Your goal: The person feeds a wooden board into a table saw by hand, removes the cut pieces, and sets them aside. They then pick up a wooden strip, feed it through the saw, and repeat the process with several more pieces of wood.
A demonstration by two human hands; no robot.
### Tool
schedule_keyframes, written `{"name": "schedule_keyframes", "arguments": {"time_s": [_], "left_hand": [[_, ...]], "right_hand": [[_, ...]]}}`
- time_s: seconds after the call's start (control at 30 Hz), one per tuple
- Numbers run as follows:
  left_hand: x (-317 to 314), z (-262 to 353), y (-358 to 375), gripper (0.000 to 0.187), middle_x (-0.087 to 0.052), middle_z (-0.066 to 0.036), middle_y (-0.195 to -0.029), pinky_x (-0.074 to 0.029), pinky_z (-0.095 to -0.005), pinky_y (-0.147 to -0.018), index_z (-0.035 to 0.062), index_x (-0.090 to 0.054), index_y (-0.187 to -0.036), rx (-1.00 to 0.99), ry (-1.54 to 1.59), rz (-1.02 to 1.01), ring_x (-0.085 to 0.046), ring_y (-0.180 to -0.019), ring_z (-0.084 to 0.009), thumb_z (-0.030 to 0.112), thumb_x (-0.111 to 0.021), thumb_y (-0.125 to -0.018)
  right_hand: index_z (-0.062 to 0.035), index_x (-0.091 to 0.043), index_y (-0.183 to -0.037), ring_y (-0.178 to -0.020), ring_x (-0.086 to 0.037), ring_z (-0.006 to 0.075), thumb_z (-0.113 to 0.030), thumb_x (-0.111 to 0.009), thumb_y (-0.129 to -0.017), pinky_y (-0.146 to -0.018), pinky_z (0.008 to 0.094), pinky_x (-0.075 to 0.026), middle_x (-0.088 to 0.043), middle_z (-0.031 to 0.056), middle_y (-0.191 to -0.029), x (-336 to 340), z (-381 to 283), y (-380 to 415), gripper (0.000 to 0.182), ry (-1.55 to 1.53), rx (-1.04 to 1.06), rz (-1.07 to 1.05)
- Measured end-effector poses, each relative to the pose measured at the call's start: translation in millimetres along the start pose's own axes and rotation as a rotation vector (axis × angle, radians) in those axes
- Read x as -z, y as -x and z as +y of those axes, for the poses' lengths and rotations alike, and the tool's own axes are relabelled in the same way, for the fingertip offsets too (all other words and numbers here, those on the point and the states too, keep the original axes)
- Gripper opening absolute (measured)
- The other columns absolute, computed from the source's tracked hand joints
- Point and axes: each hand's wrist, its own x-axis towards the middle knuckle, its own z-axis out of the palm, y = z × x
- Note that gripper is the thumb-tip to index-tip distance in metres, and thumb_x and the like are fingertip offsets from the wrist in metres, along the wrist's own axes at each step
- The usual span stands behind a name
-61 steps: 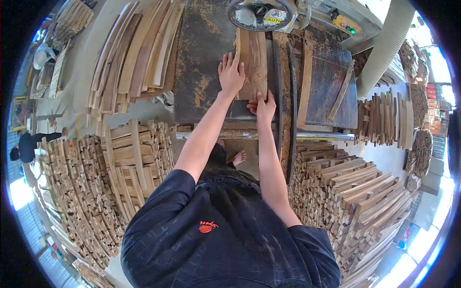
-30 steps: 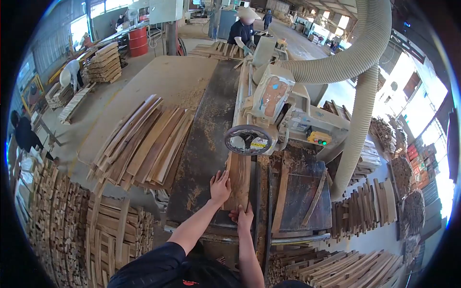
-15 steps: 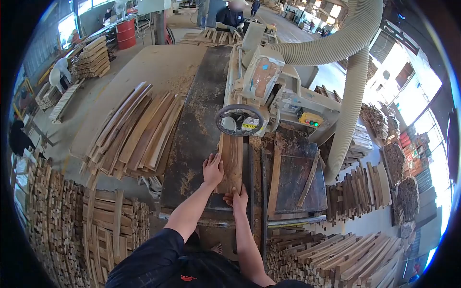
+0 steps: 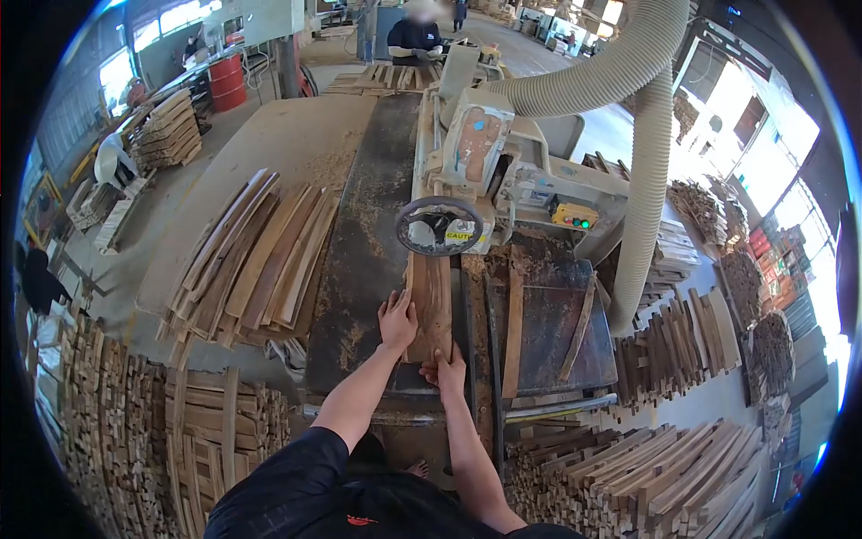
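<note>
A short brown wooden board lies lengthwise on the dark steel machine table, its far end under the black handwheel. My left hand presses flat on the board's left edge. My right hand pushes against the board's near end, fingers curled on it. The beige machine housing stands just beyond the wheel.
Stacked planks lie left of the table. Bundles of wood strips fill the floor on both sides. A ribbed dust hose rises at right. A person stands at the machine's far end; others work at left.
The view tilted up from looking straight down to showing the hall. My hands stay on the board, which has slid further under the handwheel.
</note>
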Motion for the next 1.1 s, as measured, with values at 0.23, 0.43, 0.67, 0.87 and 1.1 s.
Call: {"name": "schedule_keyframes", "arguments": {"time_s": [0.23,0.43,0.67,0.87,1.1], "left_hand": [[7.3,4.7,-2.0,0.044,-0.053,-0.005,-0.149,-0.028,-0.0454,-0.119,0.0126,-0.051,-0.147,0.070,-0.025,-0.125,-0.039,-0.145,-0.0268,0.027,-0.044,-0.106],[2.1,3.2,-1.3,0.041,-0.062,-0.010,-0.139,-0.033,-0.0474,-0.114,0.0090,-0.059,-0.138,0.009,0.005,0.018,-0.049,-0.137,-0.0296,0.025,-0.050,-0.102],[0.8,2.6,-2.4,0.042,-0.061,-0.010,-0.139,-0.033,-0.0469,-0.114,0.0084,-0.058,-0.139,0.009,-0.011,0.008,-0.049,-0.138,-0.0296,0.025,-0.049,-0.102],[3.7,1.5,-0.3,0.043,-0.060,-0.010,-0.141,-0.032,-0.0480,-0.115,0.0076,-0.057,-0.141,0.005,-0.007,-0.020,-0.047,-0.139,-0.0299,0.026,-0.048,-0.103],[2.4,0.9,-1.6,0.043,-0.059,-0.011,-0.142,-0.032,-0.0492,-0.115,0.0075,-0.057,-0.140,-0.002,0.015,-0.009,-0.046,-0.140,-0.0309,0.026,-0.048,-0.103]], "right_hand": [[-0.0139,-0.029,-0.156,-0.058,-0.069,0.0202,-0.018,-0.056,-0.104,-0.046,0.0287,-0.053,-0.070,0.0139,-0.079,-2.5,0.2,0.8,0.059,0.040,0.003,0.026],[-0.0124,-0.027,-0.157,-0.058,-0.069,0.0206,-0.017,-0.055,-0.104,-0.046,0.0293,-0.053,-0.071,0.0145,-0.079,-1.9,-2.7,-0.1,0.060,0.024,-0.002,0.002],[-0.0102,-0.024,-0.157,-0.057,-0.069,0.0209,-0.016,-0.054,-0.105,-0.046,0.0291,-0.053,-0.071,0.0142,-0.078,-3.8,-4.3,1.6,0.061,0.062,-0.001,0.030],[-0.0108,-0.024,-0.158,-0.057,-0.069,0.0205,-0.016,-0.053,-0.105,-0.045,0.0292,-0.053,-0.071,0.0144,-0.079,-6.1,-3.9,4.8,0.061,0.038,-0.012,0.039],[-0.0116,-0.027,-0.156,-0.057,-0.069,0.0201,-0.017,-0.053,-0.105,-0.046,0.0285,-0.053,-0.070,0.0135,-0.079,-9.9,-5.8,6.9,0.058,0.040,0.002,0.064]]}}
